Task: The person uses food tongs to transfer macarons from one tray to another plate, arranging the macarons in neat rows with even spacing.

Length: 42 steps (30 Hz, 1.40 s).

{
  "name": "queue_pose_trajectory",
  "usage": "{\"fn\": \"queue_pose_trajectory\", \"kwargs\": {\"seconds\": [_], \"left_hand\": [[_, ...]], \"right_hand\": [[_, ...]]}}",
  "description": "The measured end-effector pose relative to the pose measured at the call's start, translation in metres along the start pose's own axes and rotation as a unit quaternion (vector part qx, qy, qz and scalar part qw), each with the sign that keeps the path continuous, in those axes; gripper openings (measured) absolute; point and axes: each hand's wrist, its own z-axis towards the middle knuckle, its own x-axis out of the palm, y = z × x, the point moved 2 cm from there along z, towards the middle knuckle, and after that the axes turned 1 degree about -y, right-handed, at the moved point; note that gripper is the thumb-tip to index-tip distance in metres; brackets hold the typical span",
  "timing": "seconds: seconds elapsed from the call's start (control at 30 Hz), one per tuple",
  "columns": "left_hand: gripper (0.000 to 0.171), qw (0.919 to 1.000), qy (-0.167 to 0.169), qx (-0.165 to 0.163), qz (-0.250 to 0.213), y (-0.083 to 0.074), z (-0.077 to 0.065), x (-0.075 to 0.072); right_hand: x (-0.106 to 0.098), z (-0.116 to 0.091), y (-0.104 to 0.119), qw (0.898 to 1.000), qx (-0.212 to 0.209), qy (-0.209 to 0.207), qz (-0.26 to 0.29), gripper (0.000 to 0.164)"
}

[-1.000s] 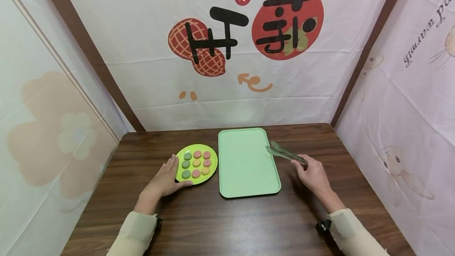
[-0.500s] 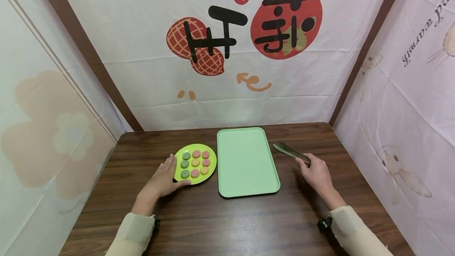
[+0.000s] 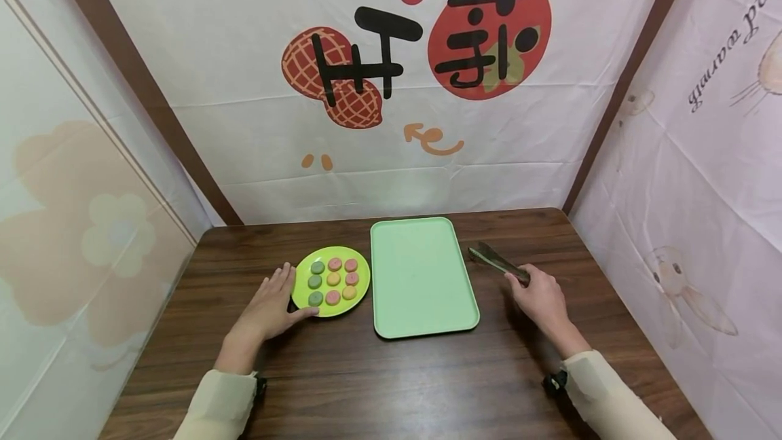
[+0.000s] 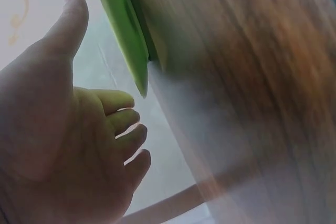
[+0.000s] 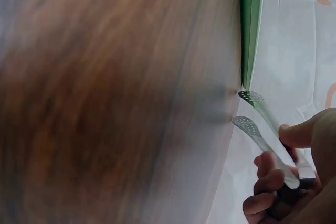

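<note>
My left hand (image 3: 270, 307) lies at the left side of a round yellow-green plate (image 3: 360, 299), fingers extended and thumb spread at its near rim. In the left wrist view the palm faces the plate's edge (image 4: 123, 30), with nothing gripped. Several macarons sit on the plate in rows: green ones (image 3: 314, 282), pink ones (image 3: 334, 264) and yellow ones (image 3: 332, 278). Right of the tray, my right hand (image 3: 540, 297) grips metal tongs (image 5: 262, 142) between thumb and curled fingers. Their perforated tips are slightly apart, low over the table, with nothing between them.
A light green rectangular tray (image 3: 424, 277) stands in the middle, close beside the plate. The brown wooden table (image 3: 403, 386) ends at a printed cloth wall (image 3: 342, 195) behind, with more cloth on both sides.
The tongs have moved right, from over the tray's right edge to beside it, and their arms have drawn closer together. My left hand has eased slightly left from the plate.
</note>
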Motion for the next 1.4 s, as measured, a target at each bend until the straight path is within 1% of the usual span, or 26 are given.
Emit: {"fn": "queue_pose_trajectory", "kwargs": {"seconds": [0.1, 0.2, 0.33, 0.5, 0.6, 0.77, 0.9, 1.1, 1.23, 1.4], "left_hand": [[0.118, 1.0, -0.005, -0.001, 0.006, 0.001, -0.001, -0.002], [0.115, 0.9999, -0.01, -0.004, 0.01, 0.001, -0.003, -0.005], [0.111, 0.9997, -0.018, -0.012, 0.015, 0.003, -0.006, -0.009], [0.111, 0.9992, -0.025, -0.017, 0.025, 0.006, -0.009, -0.012], [0.109, 0.9989, -0.033, -0.016, 0.03, 0.008, -0.009, -0.014], [0.109, 0.9978, -0.049, -0.01, 0.042, 0.011, -0.009, -0.017], [0.111, 0.9975, -0.05, -0.014, 0.048, 0.015, -0.009, -0.02], [0.113, 0.9976, -0.048, -0.025, 0.042, 0.021, -0.012, -0.026], [0.112, 0.9975, -0.05, -0.032, 0.04, 0.024, -0.014, -0.03], [0.11, 0.997, -0.054, -0.039, 0.039, 0.027, -0.016, -0.033]], "right_hand": [[0.001, -0.001, 0.001, 1.0, 0.02, 0.022, -0.007, 0.044], [0.002, -0.002, 0.001, 0.999, 0.029, 0.036, -0.015, 0.045], [0.005, -0.003, 0.001, 0.998, 0.025, 0.045, -0.035, 0.045], [0.008, -0.003, 0.001, 0.996, 0.022, 0.072, -0.053, 0.039], [0.01, -0.002, 0.003, 0.995, 0.014, 0.082, -0.062, 0.038], [0.013, -0.001, 0.006, 0.993, 0.007, 0.093, -0.077, 0.042], [0.016, 0.0, 0.007, 0.991, 0.004, 0.1, -0.092, 0.044], [0.02, 0.001, 0.009, 0.988, 0.001, 0.112, -0.109, 0.049], [0.022, 0.001, 0.011, 0.986, -0.001, 0.119, -0.117, 0.053], [0.022, 0.0, 0.013, 0.985, -0.003, 0.121, -0.124, 0.053]]}}
